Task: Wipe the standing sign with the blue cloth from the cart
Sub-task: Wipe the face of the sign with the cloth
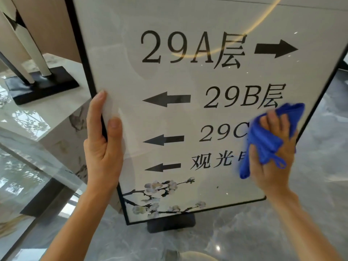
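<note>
The standing sign [169, 81] fills most of the view: a black-framed glossy panel with black floor numbers, arrows and a flowering branch at the bottom, on a dark base [170, 224]. My left hand [103, 146] grips the sign's left frame edge, thumb on the front face. My right hand [271, 159] presses a bunched blue cloth [267, 136] against the sign's lower right face, covering part of the lettering. The cloth looks motion-blurred at its edges. The cart is out of view.
A white marble-look counter [47, 117] stands at the left, carrying a sculpture on a black base [43, 85]. Glass panels [24, 166] sit below it. The polished grey marble floor [320, 166] lies around the sign.
</note>
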The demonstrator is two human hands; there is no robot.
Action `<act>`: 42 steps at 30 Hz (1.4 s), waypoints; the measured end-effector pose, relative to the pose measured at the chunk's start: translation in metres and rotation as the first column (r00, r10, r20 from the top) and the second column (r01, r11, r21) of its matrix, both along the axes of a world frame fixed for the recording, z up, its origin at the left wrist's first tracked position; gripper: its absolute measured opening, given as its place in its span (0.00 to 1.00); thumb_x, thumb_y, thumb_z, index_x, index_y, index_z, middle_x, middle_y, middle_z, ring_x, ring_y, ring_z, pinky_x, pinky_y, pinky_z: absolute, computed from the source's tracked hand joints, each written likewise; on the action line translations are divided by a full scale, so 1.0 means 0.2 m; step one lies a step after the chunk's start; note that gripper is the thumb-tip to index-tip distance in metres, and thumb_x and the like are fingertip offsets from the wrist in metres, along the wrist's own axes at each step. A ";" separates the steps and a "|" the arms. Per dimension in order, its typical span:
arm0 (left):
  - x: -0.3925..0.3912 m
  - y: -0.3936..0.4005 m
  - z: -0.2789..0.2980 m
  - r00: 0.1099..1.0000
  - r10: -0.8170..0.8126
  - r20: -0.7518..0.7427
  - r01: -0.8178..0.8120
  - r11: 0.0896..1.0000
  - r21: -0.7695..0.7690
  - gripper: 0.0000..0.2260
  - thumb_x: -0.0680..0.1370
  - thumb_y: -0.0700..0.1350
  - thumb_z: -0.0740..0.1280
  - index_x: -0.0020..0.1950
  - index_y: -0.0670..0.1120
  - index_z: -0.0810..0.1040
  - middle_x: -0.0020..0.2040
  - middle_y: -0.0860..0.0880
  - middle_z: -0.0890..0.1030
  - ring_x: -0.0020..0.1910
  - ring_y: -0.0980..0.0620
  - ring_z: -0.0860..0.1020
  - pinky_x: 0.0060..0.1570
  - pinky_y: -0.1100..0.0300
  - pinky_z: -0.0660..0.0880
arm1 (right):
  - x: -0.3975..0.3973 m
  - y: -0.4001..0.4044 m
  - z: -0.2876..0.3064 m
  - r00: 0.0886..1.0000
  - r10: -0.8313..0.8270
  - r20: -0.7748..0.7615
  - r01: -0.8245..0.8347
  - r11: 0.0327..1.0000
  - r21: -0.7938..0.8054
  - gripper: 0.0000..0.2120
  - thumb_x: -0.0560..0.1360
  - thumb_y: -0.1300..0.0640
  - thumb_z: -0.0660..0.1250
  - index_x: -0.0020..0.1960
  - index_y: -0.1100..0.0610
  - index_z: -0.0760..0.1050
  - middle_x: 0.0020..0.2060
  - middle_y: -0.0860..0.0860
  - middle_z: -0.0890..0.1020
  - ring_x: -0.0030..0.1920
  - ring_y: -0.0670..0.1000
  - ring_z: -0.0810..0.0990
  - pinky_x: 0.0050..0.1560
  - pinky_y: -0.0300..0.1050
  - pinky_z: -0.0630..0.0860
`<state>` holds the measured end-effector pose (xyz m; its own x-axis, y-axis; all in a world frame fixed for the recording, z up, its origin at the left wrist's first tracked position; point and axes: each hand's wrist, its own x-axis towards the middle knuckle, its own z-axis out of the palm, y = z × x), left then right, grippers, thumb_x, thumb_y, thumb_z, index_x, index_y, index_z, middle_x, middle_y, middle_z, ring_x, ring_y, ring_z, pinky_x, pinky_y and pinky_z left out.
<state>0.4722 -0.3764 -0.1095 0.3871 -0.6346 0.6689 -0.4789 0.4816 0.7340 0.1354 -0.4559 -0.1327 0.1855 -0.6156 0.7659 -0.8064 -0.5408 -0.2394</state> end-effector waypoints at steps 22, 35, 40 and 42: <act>0.01 -0.04 -0.03 0.998 -0.025 0.064 0.034 0.990 -0.135 0.18 0.86 0.36 0.53 0.77 0.40 0.58 0.72 0.73 0.65 0.63 0.78 0.68 0.59 0.81 0.65 | 0.75 0.39 -0.46 0.964 -0.198 0.176 0.174 0.975 0.139 0.24 0.86 0.45 0.45 0.81 0.45 0.54 0.74 0.56 0.63 0.82 0.54 0.50 0.71 0.79 0.58; 0.01 -0.04 -0.04 0.997 -0.060 0.054 0.066 0.990 -0.124 0.18 0.86 0.36 0.54 0.75 0.34 0.58 0.73 0.69 0.65 0.61 0.77 0.69 0.59 0.78 0.67 | 0.85 0.45 -0.43 0.974 0.150 -0.172 -0.156 0.987 -0.022 0.29 0.84 0.45 0.52 0.83 0.47 0.48 0.83 0.41 0.47 0.83 0.48 0.48 0.81 0.59 0.40; 0.02 -0.05 -0.04 0.998 -0.044 0.047 0.050 0.990 -0.136 0.18 0.86 0.39 0.53 0.76 0.37 0.57 0.74 0.70 0.65 0.63 0.74 0.69 0.60 0.75 0.68 | 0.44 0.30 -0.40 0.966 0.142 -0.216 -0.152 0.988 -0.029 0.30 0.85 0.47 0.55 0.83 0.46 0.48 0.83 0.40 0.48 0.83 0.48 0.47 0.82 0.61 0.43; 0.01 -0.04 -0.05 0.997 -0.047 0.061 0.054 0.991 -0.121 0.18 0.86 0.35 0.53 0.76 0.36 0.57 0.72 0.71 0.65 0.61 0.77 0.69 0.58 0.79 0.67 | 0.27 0.24 -0.38 0.975 0.071 -0.208 -0.072 0.997 0.005 0.30 0.84 0.50 0.57 0.82 0.49 0.51 0.83 0.41 0.50 0.83 0.48 0.47 0.79 0.69 0.51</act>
